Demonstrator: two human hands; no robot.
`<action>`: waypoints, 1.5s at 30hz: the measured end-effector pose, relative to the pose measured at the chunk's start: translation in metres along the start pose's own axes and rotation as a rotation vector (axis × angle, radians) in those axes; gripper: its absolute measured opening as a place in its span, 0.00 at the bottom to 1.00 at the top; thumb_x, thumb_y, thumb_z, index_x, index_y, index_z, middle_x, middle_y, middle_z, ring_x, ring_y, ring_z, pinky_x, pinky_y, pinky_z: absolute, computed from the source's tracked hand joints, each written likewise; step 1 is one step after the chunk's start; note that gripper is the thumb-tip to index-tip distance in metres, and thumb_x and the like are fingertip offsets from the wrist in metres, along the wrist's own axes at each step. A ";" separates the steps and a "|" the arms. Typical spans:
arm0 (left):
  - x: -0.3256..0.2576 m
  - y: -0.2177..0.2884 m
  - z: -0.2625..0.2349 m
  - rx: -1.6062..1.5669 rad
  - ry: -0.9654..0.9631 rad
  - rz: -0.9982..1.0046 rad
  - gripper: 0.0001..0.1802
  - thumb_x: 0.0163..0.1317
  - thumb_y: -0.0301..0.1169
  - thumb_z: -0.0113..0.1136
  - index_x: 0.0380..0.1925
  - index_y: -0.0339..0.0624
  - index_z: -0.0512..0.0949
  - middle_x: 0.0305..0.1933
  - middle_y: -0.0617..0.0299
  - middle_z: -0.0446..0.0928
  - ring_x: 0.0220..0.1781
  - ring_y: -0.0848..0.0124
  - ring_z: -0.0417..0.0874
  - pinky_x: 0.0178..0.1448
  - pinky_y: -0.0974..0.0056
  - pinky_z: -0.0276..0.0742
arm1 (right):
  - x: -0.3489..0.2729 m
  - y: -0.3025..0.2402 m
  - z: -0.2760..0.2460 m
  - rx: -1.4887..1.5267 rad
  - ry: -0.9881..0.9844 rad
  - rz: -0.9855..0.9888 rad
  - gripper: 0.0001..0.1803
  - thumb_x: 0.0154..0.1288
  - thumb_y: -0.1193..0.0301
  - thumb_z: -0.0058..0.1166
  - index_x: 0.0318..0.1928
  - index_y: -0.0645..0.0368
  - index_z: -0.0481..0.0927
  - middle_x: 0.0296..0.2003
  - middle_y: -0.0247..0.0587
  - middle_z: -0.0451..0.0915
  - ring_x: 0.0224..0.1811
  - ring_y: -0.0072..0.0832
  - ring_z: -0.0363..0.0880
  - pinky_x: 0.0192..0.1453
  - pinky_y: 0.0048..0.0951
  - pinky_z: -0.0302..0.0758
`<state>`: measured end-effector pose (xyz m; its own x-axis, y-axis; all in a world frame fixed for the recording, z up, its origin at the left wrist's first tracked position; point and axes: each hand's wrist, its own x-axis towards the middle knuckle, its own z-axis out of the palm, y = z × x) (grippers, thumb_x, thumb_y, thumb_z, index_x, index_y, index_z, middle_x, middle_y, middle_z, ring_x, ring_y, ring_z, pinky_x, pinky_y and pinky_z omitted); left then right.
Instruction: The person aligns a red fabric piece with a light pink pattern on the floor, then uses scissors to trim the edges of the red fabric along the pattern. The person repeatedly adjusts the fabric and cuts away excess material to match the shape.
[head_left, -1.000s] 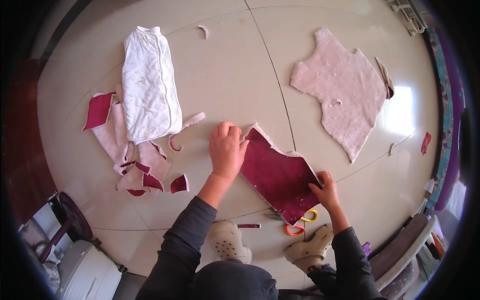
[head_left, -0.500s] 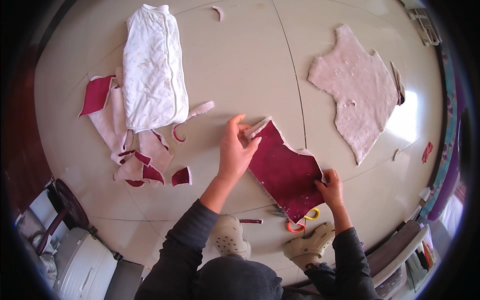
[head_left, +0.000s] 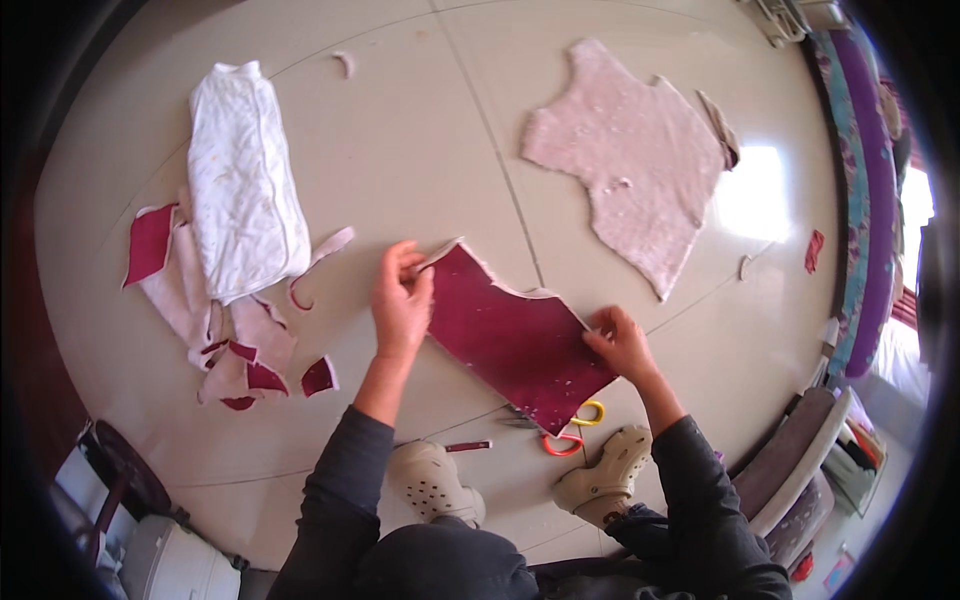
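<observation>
Stretched between my hands is a cut piece of dark red fabric (head_left: 515,345) with a pale fluffy edge and a notched far side. My left hand (head_left: 402,305) pinches its upper left corner, and my right hand (head_left: 622,342) grips its right edge. Partly covered by its lower corner, a pair of scissors (head_left: 562,443) with one orange and one yellow handle loop lies on the floor. Farther off to the right, a large pink fleece piece (head_left: 640,160) is spread flat, cut in an irregular outline.
At the left, a folded white garment (head_left: 245,185) lies over a heap of pink and red scraps (head_left: 190,270). A narrow red strip (head_left: 469,446) is near my left clog (head_left: 432,480). A small red scrap (head_left: 814,251) sits at the right. A white box (head_left: 180,560) stands at lower left.
The view has shifted, so the floor items appear farther left. The fabric is now pulled flatter, its upper left corner no longer folded over as much. Both hands keep hold of it.
</observation>
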<state>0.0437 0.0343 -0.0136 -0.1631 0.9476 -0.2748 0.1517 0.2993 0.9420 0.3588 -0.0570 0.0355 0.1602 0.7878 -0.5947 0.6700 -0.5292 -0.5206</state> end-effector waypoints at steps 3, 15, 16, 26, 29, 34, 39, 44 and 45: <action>-0.002 0.017 -0.010 0.384 0.088 0.334 0.16 0.60 0.21 0.59 0.49 0.40 0.74 0.41 0.61 0.74 0.31 0.74 0.75 0.35 0.69 0.74 | 0.031 -0.002 -0.022 0.003 0.239 -0.236 0.20 0.57 0.74 0.60 0.51 0.59 0.73 0.37 0.39 0.78 0.34 0.26 0.77 0.37 0.29 0.76; -0.073 0.035 0.010 0.714 -0.511 0.228 0.24 0.55 0.24 0.62 0.53 0.42 0.69 0.49 0.54 0.71 0.39 0.58 0.80 0.42 0.56 0.78 | 0.070 -0.014 -0.084 -0.480 -0.192 -0.169 0.24 0.60 0.53 0.58 0.50 0.55 0.76 0.47 0.41 0.79 0.48 0.38 0.78 0.50 0.41 0.75; -0.074 0.038 0.012 0.812 -0.531 0.271 0.25 0.55 0.25 0.62 0.54 0.42 0.68 0.51 0.53 0.70 0.42 0.56 0.80 0.43 0.55 0.78 | 0.054 0.008 -0.070 -0.533 -0.254 -0.204 0.25 0.60 0.49 0.58 0.48 0.53 0.77 0.46 0.41 0.79 0.49 0.39 0.78 0.51 0.41 0.75; -0.052 0.080 0.035 1.147 -0.828 0.327 0.24 0.56 0.26 0.60 0.54 0.42 0.68 0.52 0.50 0.69 0.49 0.51 0.78 0.49 0.51 0.77 | 0.017 0.051 -0.064 -0.160 0.351 -0.505 0.26 0.52 0.65 0.66 0.50 0.57 0.72 0.46 0.46 0.72 0.50 0.45 0.73 0.52 0.41 0.72; -0.062 0.081 0.071 1.087 -0.743 0.402 0.19 0.56 0.25 0.59 0.50 0.43 0.71 0.49 0.51 0.71 0.43 0.55 0.81 0.47 0.53 0.78 | 0.070 0.054 -0.121 -0.180 0.732 -0.426 0.31 0.52 0.66 0.67 0.56 0.56 0.69 0.53 0.45 0.71 0.55 0.46 0.71 0.59 0.42 0.68; -0.091 0.070 0.153 0.704 -0.612 0.132 0.15 0.56 0.29 0.60 0.45 0.41 0.74 0.46 0.51 0.74 0.42 0.54 0.81 0.48 0.56 0.78 | 0.129 0.075 -0.142 -0.351 0.641 -0.420 0.20 0.47 0.73 0.61 0.45 0.60 0.75 0.45 0.42 0.75 0.50 0.42 0.72 0.54 0.40 0.70; -0.056 0.045 0.196 0.235 -0.316 -0.251 0.12 0.64 0.32 0.59 0.43 0.36 0.77 0.50 0.56 0.76 0.42 0.69 0.81 0.50 0.64 0.76 | 0.081 0.066 -0.136 -0.306 0.580 -0.863 0.19 0.42 0.77 0.59 0.41 0.58 0.77 0.44 0.38 0.76 0.48 0.38 0.74 0.53 0.36 0.71; 0.006 0.065 0.220 -0.478 0.086 -0.653 0.43 0.65 0.56 0.54 0.65 0.34 0.54 0.49 0.50 0.78 0.50 0.61 0.79 0.52 0.58 0.75 | 0.033 0.081 -0.104 -0.220 0.097 -1.025 0.18 0.51 0.67 0.63 0.43 0.56 0.76 0.40 0.41 0.74 0.44 0.38 0.76 0.47 0.37 0.75; 0.014 0.069 0.221 -0.424 0.157 -0.635 0.40 0.64 0.54 0.56 0.63 0.34 0.58 0.47 0.51 0.79 0.48 0.63 0.80 0.50 0.59 0.75 | 0.029 0.076 -0.106 -0.201 0.093 -1.055 0.17 0.51 0.67 0.63 0.43 0.57 0.76 0.41 0.41 0.74 0.43 0.38 0.76 0.47 0.37 0.75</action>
<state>0.2669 0.0934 0.0054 -0.2347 0.5730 -0.7852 -0.3972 0.6808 0.6155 0.4918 -0.0413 0.0438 -0.5191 0.8416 0.1490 0.6077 0.4861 -0.6281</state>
